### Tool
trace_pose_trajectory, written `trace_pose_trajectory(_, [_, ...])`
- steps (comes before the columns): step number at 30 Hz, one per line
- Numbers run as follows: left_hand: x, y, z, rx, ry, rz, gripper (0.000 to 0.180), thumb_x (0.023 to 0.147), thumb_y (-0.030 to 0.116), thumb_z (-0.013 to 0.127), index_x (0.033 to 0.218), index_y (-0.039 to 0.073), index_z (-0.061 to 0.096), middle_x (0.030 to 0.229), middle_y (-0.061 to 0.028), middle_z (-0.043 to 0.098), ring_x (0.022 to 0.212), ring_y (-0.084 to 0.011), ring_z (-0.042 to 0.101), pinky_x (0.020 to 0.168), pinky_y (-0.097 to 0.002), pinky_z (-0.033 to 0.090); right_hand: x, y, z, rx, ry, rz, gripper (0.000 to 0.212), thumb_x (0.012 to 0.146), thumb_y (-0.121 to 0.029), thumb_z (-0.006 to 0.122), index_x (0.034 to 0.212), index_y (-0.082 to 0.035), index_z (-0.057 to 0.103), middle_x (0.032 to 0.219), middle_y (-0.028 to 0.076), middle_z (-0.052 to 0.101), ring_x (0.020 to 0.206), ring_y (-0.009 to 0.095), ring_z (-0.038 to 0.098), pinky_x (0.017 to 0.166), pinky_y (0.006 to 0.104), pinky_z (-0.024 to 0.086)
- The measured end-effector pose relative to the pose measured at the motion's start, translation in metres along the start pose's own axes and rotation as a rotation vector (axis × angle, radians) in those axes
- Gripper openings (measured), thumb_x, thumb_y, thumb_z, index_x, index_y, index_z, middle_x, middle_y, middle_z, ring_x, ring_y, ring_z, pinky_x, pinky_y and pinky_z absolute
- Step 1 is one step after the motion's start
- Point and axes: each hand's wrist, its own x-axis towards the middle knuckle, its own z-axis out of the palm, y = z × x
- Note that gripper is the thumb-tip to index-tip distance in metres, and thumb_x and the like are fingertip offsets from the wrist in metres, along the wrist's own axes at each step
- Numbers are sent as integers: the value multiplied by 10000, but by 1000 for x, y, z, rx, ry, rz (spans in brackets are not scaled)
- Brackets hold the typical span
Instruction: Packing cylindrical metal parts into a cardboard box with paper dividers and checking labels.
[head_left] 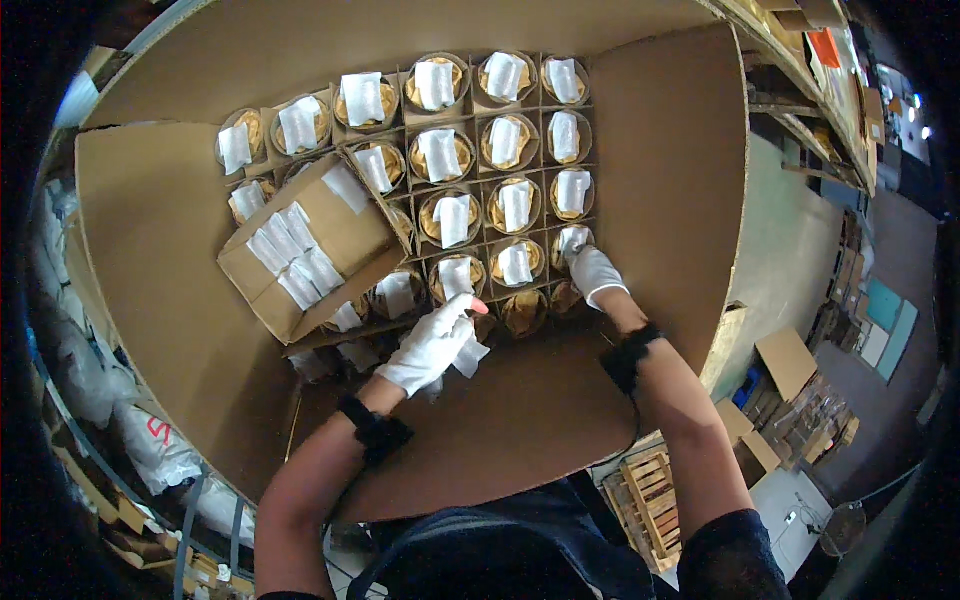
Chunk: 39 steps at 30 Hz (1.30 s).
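A large cardboard box (660,140) is divided by cardboard partitions into cells. The cells hold round containers stuffed with crumpled brown paper (524,312), most with a white packet (453,218) on top. My right hand (597,272), in a white glove, reaches into a cell by the right wall, its fingers closed on a white packet (573,240). Over the near cells, my left hand (433,345), also gloved and with one bare fingertip showing, is closed around white packets (469,357). A small open carton (350,225) lies tilted across the left cells, with several white packets (296,255) in it.
The big box's near flap (480,430) slopes toward my body. Wrapped plastic bags (160,450) sit outside on the left. On the right are wooden shelving (800,120), a wooden pallet (648,505) and loose cardboard sheets (785,363) on the floor.
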Motion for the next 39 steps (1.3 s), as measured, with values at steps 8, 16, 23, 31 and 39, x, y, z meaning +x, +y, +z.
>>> trace_pose_trajectory(8, [0,1,23,-9,166,14,229,931,68,439,1148,117,492,709,-27,487,619,-126,488,582,-296,417,-104,-88,-61,11,-418,-490,507,853,-525,529,816,-36,656,789,203,657,766,363,648,680,415,503])
trace_pose_trajectory(16, [-2,-85,31,236,555,-129,271,972,313,475,937,73,595,647,-13,569,557,-103,505,530,-285,418,-102,-72,-6,-12,-523,-325,343,823,-330,604,856,6,664,796,202,667,724,315,665,636,395,513])
trace_pose_trajectory(23, [-19,-37,15,-140,459,-494,485,960,496,418,827,68,604,557,-19,486,471,-120,440,465,-300,387,-72,-77,27,-209,-266,-145,402,885,-371,545,871,3,692,866,197,688,826,320,684,686,419,538])
trace_pose_trajectory(31, [-15,-12,46,147,372,-346,605,986,506,279,1043,9,620,1105,-240,602,1065,-357,566,842,-438,434,-135,-148,-27,-125,-640,-550,397,798,-434,602,800,-49,698,833,193,680,803,345,669,736,417,520])
trace_pose_trajectory(39, [-47,-40,-15,-153,636,38,251,992,193,475,1128,21,598,946,-29,638,799,-91,582,728,-237,483,-109,-114,45,111,-566,-107,334,807,-293,644,969,-2,616,824,203,670,779,341,673,673,448,532])
